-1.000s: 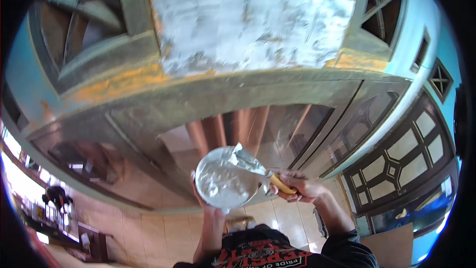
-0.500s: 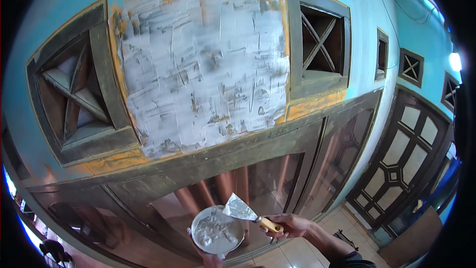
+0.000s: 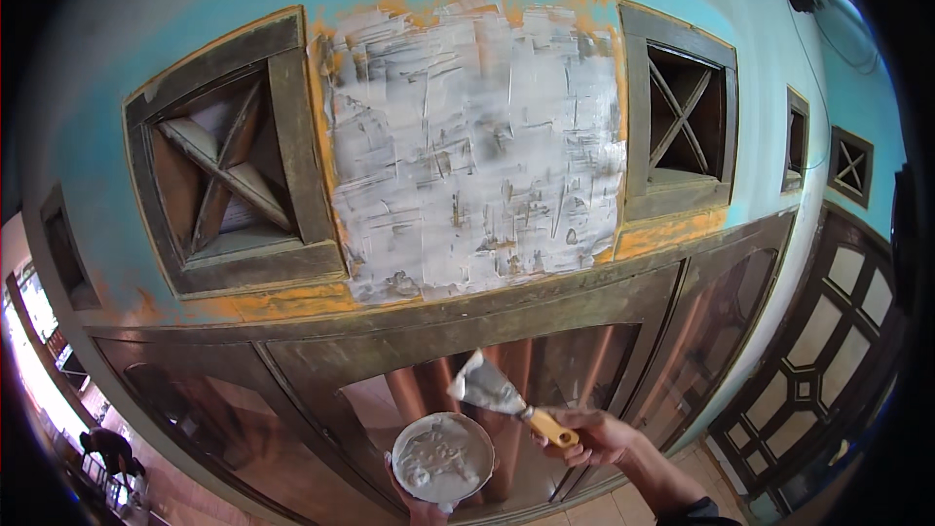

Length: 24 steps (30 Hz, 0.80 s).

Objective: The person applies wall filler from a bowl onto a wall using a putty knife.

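Left hand (image 3: 421,510) gripped a round bowl (image 3: 475,432) at its left and lower edge; contents, a white paste (image 3: 429,468), lay lumpy and uneven across the bottom. Right hand (image 3: 596,436) was closed around the yellow handle of a putty knife (image 3: 506,399), paste-smeared blade raised near the bowl's upper rim.

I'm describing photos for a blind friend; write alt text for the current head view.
A person's right hand holds a yellow-handled scraper near a bowl of whitish paste in the left hand. Above, a streaky white patch on a turquoise wall lies between two X-barred vents.
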Tool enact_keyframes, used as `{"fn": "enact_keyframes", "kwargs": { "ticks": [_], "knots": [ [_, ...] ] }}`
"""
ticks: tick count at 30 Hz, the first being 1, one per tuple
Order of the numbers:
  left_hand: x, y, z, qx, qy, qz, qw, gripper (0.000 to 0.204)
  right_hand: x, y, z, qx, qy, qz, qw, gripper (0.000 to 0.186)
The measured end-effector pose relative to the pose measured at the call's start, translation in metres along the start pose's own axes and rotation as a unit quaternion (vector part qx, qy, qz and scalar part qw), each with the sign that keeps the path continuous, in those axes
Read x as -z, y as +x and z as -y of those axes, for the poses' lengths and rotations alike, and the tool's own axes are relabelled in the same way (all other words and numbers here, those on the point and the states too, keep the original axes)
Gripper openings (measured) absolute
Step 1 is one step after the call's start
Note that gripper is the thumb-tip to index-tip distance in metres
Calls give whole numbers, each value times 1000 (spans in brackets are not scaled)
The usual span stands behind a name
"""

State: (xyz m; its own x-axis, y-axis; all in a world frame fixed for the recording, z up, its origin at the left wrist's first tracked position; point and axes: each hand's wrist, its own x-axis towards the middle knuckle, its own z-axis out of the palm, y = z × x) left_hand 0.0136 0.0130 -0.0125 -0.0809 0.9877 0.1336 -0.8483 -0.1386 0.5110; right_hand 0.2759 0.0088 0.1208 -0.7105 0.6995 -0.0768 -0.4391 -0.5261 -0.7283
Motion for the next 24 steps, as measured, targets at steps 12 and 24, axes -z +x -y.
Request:
{"fn": "enact_keyframes", "kwargs": {
  "ticks": [12, 24],
  "knots": [
    [4, -8, -9, 16, -25, -51, 998, 70, -151, 83, 153, 605, -595, -160, 504, 48],
    [32, -20, -22, -47, 7, -70, 996, 64, -197, 175, 175, 588, -731, -307, 161, 62]
  ]
}}
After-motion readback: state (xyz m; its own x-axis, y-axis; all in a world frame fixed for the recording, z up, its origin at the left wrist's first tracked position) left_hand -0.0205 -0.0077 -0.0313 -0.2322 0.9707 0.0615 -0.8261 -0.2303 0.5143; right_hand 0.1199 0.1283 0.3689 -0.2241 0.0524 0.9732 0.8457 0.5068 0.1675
